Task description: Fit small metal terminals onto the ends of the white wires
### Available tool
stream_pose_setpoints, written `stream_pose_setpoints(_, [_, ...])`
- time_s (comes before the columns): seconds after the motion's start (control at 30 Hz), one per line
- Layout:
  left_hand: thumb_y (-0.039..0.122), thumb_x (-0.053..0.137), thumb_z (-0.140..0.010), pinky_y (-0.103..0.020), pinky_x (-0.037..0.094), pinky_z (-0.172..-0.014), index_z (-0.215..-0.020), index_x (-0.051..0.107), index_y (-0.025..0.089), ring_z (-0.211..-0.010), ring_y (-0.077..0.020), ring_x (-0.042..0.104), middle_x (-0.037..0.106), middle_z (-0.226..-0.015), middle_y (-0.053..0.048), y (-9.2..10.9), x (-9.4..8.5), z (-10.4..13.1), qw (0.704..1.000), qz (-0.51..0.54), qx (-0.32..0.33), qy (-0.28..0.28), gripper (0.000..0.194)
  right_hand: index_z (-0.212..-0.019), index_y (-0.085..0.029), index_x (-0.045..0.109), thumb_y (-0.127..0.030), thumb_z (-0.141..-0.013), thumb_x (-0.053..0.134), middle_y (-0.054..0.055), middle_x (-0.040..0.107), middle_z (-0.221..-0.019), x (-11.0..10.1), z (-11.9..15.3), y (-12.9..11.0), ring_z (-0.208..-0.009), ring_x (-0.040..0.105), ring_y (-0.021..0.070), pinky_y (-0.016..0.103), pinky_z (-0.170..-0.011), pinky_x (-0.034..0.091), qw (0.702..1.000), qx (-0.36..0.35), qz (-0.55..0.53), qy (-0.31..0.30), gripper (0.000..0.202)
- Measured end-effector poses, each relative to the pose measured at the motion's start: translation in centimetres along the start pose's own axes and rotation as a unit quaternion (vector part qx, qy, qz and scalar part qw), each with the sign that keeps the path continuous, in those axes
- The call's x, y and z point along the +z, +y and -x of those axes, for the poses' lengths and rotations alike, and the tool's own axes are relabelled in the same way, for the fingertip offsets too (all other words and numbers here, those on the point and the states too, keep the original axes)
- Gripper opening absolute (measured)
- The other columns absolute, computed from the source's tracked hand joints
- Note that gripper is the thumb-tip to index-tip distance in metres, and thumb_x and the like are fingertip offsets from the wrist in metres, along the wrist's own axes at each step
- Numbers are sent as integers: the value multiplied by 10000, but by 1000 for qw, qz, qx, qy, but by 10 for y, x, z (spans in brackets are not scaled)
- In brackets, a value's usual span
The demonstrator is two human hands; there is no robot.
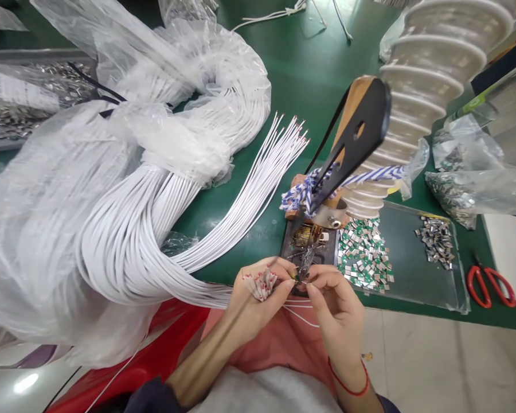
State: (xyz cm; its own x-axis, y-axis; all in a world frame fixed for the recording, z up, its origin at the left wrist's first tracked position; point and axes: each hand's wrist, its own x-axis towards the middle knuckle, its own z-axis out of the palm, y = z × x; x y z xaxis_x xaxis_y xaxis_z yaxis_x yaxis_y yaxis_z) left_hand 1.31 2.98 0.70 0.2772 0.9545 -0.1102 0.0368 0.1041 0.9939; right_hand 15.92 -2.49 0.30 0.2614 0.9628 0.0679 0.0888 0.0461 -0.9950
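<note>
My left hand is closed around a bundle of white cables, whose reddish tips stick out over the back of the hand. Its thumb and forefinger also pinch a tiny piece with a touch of green, largely hidden. Close beside it, my right hand has thumb and fingertips pressed together at a thin, pale end too small to make out. Both sets of fingertips meet at the dark lower end of a soldering iron, clamped pointing down in a wood-and-black stand. A few loose white cables hang below the hands.
Small green-and-silver connector boards lie on a clear tray, with metal connector shells at its right. Red-handled scissors lie beyond. A ribbed hose rises behind the stand. A plastic-wrapped cable coil fills the left.
</note>
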Motion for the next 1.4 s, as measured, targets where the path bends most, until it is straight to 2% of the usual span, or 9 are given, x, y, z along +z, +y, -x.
stream_pose_setpoints(0.13, [175,640,-816,-298,525,-731,-658,651,183,-772,-195,680,736,-829,-60,-3,1,2,999,43,-27,3,158,-852,-234,637,-167,-957,634,41,677,-907,0,0,1,-854,660,173,280,-727,559,1000,-8,10,1,124])
stream_pose_setpoints(0.23, [202,651,-823,-286,512,-672,-659,649,177,-735,-188,653,713,-809,-61,-5,2,2,995,84,-46,-3,166,-852,-232,643,-165,-948,644,46,674,-906,0,-1,2,-854,656,182,289,-719,550,1000,-9,18,-1,116])
stream_pose_setpoints(0.53, [155,646,-827,-280,527,-727,-644,645,184,-756,-180,670,707,-787,-45,-6,2,3,996,85,-22,8,184,-857,-236,672,-94,-905,658,38,692,-920,-4,-2,5,-864,666,183,300,-759,546,998,-37,46,-30,151])
stream_pose_setpoints(0.87, [132,625,-799,-282,520,-677,-605,619,188,-699,-186,662,706,-747,-43,-4,3,5,1000,-15,-19,16,202,-880,-236,665,-104,-933,626,45,699,-930,-10,4,7,-883,674,193,311,-762,555,997,-34,60,-30,148])
stream_pose_setpoints(1.0, [116,616,-805,-255,523,-668,-615,602,187,-682,-165,666,701,-737,-29,-5,2,10,1000,-18,-7,15,204,-909,-234,632,-120,-964,592,35,654,-913,-15,10,7,-749,622,155,260,-627,510,997,-14,54,-48,132])
stream_pose_setpoints(1.1, [97,619,-832,-231,520,-692,-646,611,181,-701,-145,673,703,-761,-18,-8,-2,18,1000,-23,15,-9,204,-889,-236,597,-143,-966,591,-1,601,-818,-20,15,5,-666,559,135,237,-567,448,995,-7,61,-83,121])
stream_pose_setpoints(1.23, [94,618,-891,-219,522,-745,-729,664,176,-775,-139,687,714,-839,-22,-14,-9,32,995,-13,54,-81,187,-948,-243,632,-160,-954,606,-11,597,-812,-24,18,0,-675,548,136,236,-584,435,987,-17,93,-133,86])
stream_pose_setpoints(1.33, [158,642,-931,-245,533,-799,-819,726,175,-851,-164,701,732,-941,-51,-18,-11,41,991,5,40,-129,141,-1012,-248,671,-182,-955,632,1,629,-853,-27,18,-4,-716,580,146,244,-618,460,979,-30,105,-170,96])
stream_pose_setpoints(1.4, [244,632,-964,-252,540,-767,-813,750,169,-823,-172,707,744,-950,-70,-19,-11,46,989,24,10,-148,206,-998,-249,686,-184,-968,631,8,643,-864,-29,17,-7,-759,604,153,251,-661,481,974,-44,101,-196,90])
